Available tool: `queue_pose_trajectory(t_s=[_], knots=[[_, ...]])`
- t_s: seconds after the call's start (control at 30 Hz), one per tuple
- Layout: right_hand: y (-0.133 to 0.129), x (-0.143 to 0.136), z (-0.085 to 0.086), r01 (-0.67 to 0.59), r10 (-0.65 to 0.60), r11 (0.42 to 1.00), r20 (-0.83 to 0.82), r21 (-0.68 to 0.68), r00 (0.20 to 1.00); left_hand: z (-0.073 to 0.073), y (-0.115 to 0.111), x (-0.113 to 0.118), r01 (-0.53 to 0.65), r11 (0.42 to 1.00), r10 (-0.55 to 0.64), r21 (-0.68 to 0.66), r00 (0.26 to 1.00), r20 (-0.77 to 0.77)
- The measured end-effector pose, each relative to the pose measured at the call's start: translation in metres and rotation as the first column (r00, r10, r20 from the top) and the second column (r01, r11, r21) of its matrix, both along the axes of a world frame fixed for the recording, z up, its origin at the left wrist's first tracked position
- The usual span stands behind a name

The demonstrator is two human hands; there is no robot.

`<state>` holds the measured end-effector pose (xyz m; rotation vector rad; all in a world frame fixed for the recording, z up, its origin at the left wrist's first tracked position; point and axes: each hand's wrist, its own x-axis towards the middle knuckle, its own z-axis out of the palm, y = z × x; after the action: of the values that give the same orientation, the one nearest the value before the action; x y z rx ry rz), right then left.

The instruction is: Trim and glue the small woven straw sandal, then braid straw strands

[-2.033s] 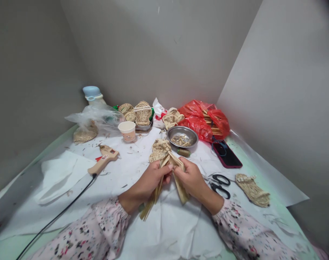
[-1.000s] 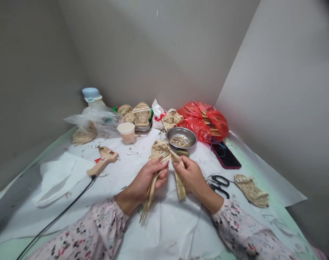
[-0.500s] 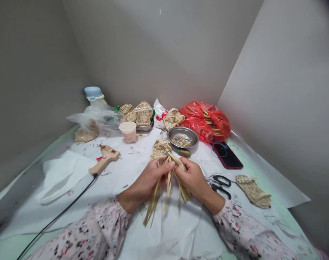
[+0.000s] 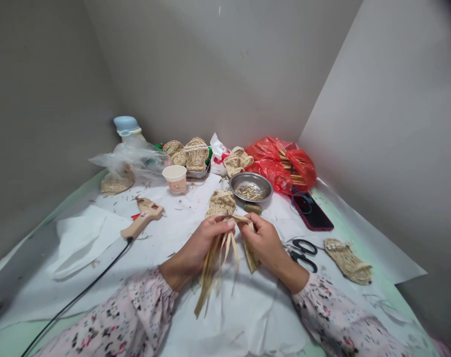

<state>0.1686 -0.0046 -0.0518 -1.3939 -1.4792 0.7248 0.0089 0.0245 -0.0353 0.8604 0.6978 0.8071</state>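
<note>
Several dry straw strips [image 4: 207,277] hang below my left hand [image 4: 205,243], whose thumb and fingers are closed on them near their top. My right hand [image 4: 261,241] grips another folded strip [image 4: 251,255], which stretches between the two hands and dangles beneath the right one. Just beyond my fingertips lies a woven straw piece [image 4: 221,202]; whether the strips join it is hidden by the hands. Behind the right hand are a metal bowl [image 4: 251,187] of straw clippings and a small dark green object [image 4: 253,208].
On the left are a glue gun [image 4: 145,216] with a black cord, a paper cup [image 4: 175,179] and a plastic bag [image 4: 132,156]. To the right lie black-handled scissors [image 4: 303,254], a phone [image 4: 314,214], another woven piece [image 4: 347,261] and a red bag [image 4: 273,163] of straw.
My hands have drawn slightly apart, pulling the right-hand strip sideways. The loose strips have gathered under my left hand, and fewer hang between the hands.
</note>
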Motion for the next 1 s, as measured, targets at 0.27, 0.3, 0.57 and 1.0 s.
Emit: queue_pose_trajectory(t_s=[0.27, 0.3, 0.57, 1.0], knots=[[-0.001, 0.002, 0.003, -0.095, 0.092, 0.993, -0.042, -0.076, 0.995, -0.003, 0.0, 0.003, -0.019, 0.982, 0.049, 0.189, 0.986, -0.158], [-0.002, 0.002, 0.002, -0.106, 0.102, 0.991, -0.052, -0.079, 0.993, -0.004, 0.0, 0.003, -0.01, 0.975, 0.053, 0.222, 0.981, -0.187], [-0.003, 0.002, 0.004, -0.145, 0.141, 0.989, -0.098, -0.033, 0.985, -0.009, -0.001, 0.003, 0.057, 0.952, 0.074, 0.301, 0.911, -0.406], [-0.002, 0.002, 0.002, -0.142, 0.14, 0.99, -0.09, -0.013, 0.986, -0.01, 0.0, 0.004, 0.059, 0.95, 0.079, 0.308, 0.906, -0.417]])
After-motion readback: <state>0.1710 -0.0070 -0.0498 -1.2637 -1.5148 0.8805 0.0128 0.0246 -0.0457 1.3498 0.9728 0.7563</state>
